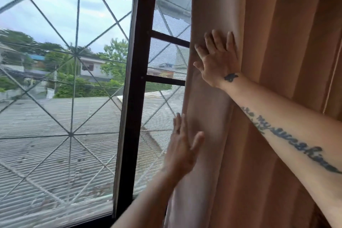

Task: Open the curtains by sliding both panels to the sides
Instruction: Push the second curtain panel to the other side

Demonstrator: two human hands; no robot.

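Observation:
A tan-brown curtain panel (268, 24) hangs in bunched folds over the right half of the view. Its left edge runs down beside the window. My right hand (216, 59) lies flat on that edge, high up, fingers spread and pointing up. My left hand (182, 146) presses flat against the same edge lower down, fingers straight, thumb out to the right. Neither hand grips the cloth. No second panel is in view.
A dark window frame post (137, 79) stands left of the curtain, with an insect screen (166, 24) between them. Diagonal metal bars (71, 133) cross the large pane on the left. Outside lie a corrugated roof, trees and houses.

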